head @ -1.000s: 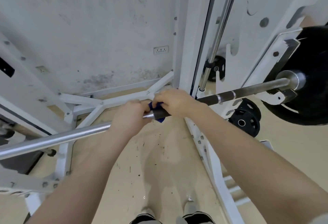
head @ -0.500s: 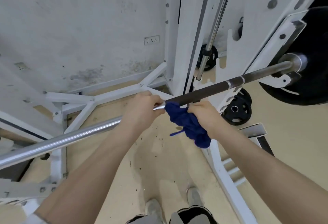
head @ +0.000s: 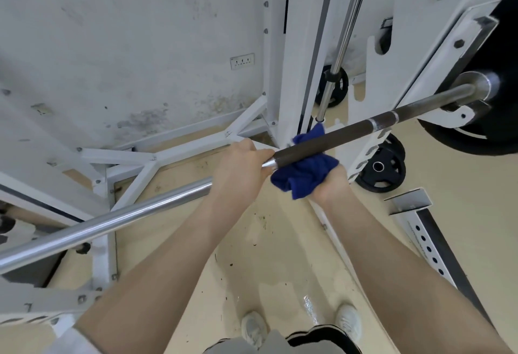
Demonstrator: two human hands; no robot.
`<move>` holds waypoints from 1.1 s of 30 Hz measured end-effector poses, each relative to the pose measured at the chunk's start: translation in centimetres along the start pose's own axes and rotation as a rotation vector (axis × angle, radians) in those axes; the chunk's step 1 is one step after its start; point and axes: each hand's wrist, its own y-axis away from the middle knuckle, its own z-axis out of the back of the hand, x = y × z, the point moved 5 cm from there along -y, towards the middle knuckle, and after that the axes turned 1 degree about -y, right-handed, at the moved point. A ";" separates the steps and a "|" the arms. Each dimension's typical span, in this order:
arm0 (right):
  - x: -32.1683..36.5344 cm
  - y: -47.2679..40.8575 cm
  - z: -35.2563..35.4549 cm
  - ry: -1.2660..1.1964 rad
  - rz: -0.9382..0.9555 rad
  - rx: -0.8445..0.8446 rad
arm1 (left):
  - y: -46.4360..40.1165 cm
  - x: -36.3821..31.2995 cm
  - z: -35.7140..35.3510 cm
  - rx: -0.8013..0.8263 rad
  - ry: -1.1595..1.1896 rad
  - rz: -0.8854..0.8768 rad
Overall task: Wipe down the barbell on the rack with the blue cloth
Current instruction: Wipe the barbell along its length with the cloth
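Rack [head: 297, 54]: we find a white steel frame against the wall; its uprights and hooks carry the bar, and its base struts run across the floor.

Weight plate [head: 501, 118]: we note a large black plate loaded on the bar's right end, beyond the rack's right hook.

Barbell [head: 134, 210]: it lies across the rack at about chest level. Its long axis runs from the lower left, a bright smooth stretch, up to the right, a dark knurled stretch [head: 330, 138] ending at the sleeve. Both hands sit where bright metal meets dark knurl.

Left hand [head: 238, 168]: we see it closed over the top of the bar on the smooth side, just beside the cloth. We judge it a steadying grip.

Right hand [head: 330, 182]: it comes from beneath, palm up, fingers closed on the cloth and pressing it to the underside of the bar.

Blue cloth [head: 305, 171]: bunched, it cups the knurl from below, with one flap [head: 311, 135] standing up behind the bar. The top of the bar there is bare.

Governing relation: the unwiped knurl extends away from the cloth toward the upper right, along the bar's axis. The right hand is nearer that stretch and already holds the cloth.

Assessment: we judge the coming stroke a slide to the right along the axis; the bare top face suggests the cloth needs wrapping over first.
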 end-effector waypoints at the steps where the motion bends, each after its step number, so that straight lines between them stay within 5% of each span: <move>1: 0.1 -0.2 0.3 -0.063 -0.024 0.025 | 0.2 -0.2 -0.1 -0.012 -0.023 0.002; 6: -2.4 1.5 -2.9 0.145 -0.194 0.289 | 0.2 -0.7 -0.4 -0.011 -0.136 0.070; 12: 3.6 -1.1 1.3 0.061 -0.190 0.120 | 0.9 -1.2 -0.6 -0.078 -0.141 0.144; 17: 5.9 -2.9 2.7 -0.039 -0.254 0.240 | 0.4 -3.0 -1.0 -0.099 -0.292 0.238; 22: 3.6 -1.8 1.9 0.235 -0.317 0.183 | -2.1 -8.7 -1.2 -0.184 -0.155 0.079; 26: 10.2 -3.7 4.7 -0.012 -0.464 0.214 | -4.3 -12.0 -3.2 -0.147 -0.164 0.048; 27: 12.4 -3.5 5.6 0.001 -0.403 0.089 | -5.0 -13.1 -4.1 -0.121 -0.169 0.026; 29: 16.5 -4.8 8.3 0.381 0.030 -0.127 | -6.6 -15.2 -5.8 -0.066 -0.194 0.004; 31: 15.7 -4.2 8.0 -0.121 -0.015 -0.014 | -8.2 -16.7 -6.8 -0.055 -0.233 0.031; 33: 13.7 -3.3 7.3 -0.114 -0.161 0.018 | -9.5 -17.4 -7.4 -0.059 -0.276 0.064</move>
